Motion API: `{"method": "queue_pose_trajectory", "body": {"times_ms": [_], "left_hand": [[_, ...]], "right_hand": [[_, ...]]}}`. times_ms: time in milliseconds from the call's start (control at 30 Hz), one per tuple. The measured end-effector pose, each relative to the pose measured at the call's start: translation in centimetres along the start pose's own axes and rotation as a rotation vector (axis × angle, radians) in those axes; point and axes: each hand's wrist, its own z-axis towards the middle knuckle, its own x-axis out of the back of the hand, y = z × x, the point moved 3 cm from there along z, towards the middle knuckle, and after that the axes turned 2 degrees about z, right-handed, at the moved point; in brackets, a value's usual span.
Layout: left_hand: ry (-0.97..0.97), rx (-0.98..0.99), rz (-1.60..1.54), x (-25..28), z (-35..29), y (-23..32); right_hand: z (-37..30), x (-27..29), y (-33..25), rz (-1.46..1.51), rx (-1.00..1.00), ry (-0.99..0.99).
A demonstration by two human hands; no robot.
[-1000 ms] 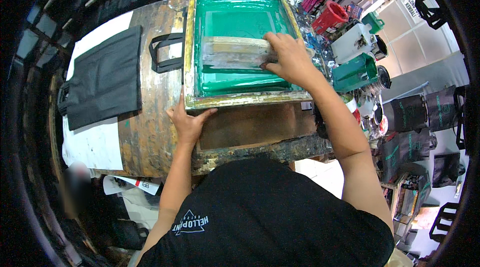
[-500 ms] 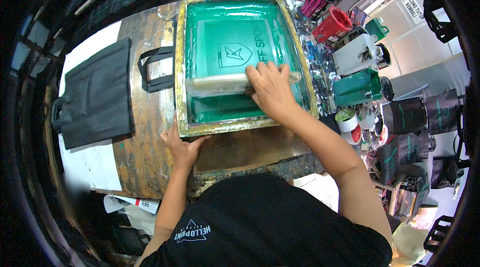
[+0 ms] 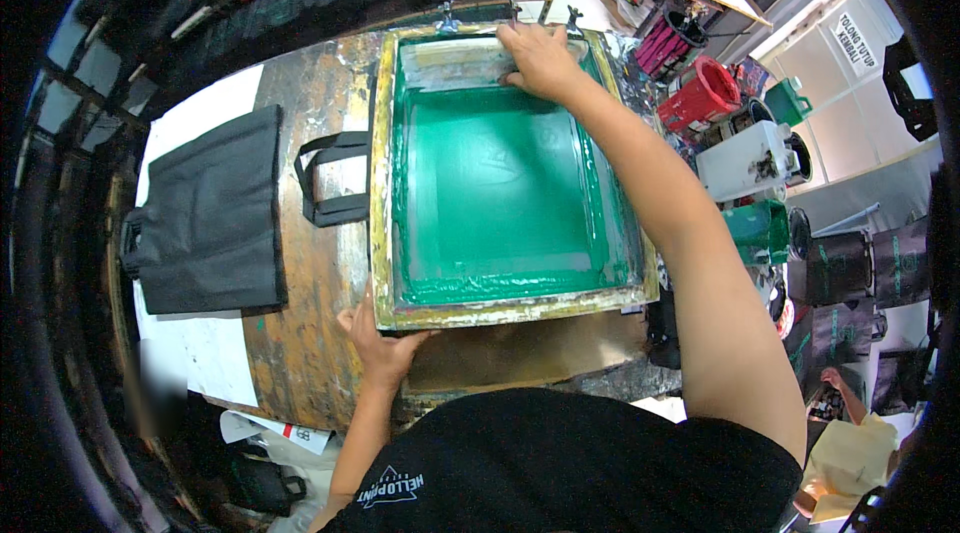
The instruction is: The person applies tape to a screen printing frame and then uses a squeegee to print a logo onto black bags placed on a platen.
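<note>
Gripping a wide, pale squeegee (image 3: 450, 65) near its right end, the fingers (image 3: 512, 37) of the right hand (image 3: 545, 61) are closed on its upper edge, the thumb on the near side. The squeegee leans at the far end inside a paint-crusted frame (image 3: 520, 315). The left hand (image 3: 385, 353) touches the frame's near left corner, thumb and fingers spread wide. Within the frame, green ink (image 3: 480, 233) coats the screen, wet and thicker in a ridge along the near end.

Beyond the left rail, a black strap loop (image 3: 340, 210) lies on the stained wooden surface (image 3: 310, 353); farther left, a black bag (image 3: 212, 218) lies flat, partly over a white sheet (image 3: 225, 358).

To the right stand containers: a red bucket (image 3: 695, 103), its inside coated red; a dark bucket (image 3: 672, 43) streaked with magenta; a whitish jug (image 3: 745, 163) with dark smears; and a green tub (image 3: 757, 231), partly behind the right forearm. How full these are cannot be told.
</note>
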Motion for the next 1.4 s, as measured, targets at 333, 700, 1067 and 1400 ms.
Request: {"method": "queue_pose_trajectory", "body": {"times_ms": [333,700,1067,1400], "left_hand": [[-0.035,0.047,0.155,1.1,1.3,1.8],[-0.034,-0.098,0.028,0.1,5.9,3.0],[-0.195,-0.446,0.548,-9.8,37.9,7.5],[-0.077,-0.509,0.620,-12.2,38.3,6.7]], "right_hand": [[6.1,-0.8,4.0,0.120,-0.071,-0.272],[0.1,-2.7,-0.5,-0.167,-0.074,0.284],[0.5,-1.2,7.3,0.011,-0.215,-0.199],[-0.1,-2.4,7.3,-0.019,-0.152,-0.051]]}}
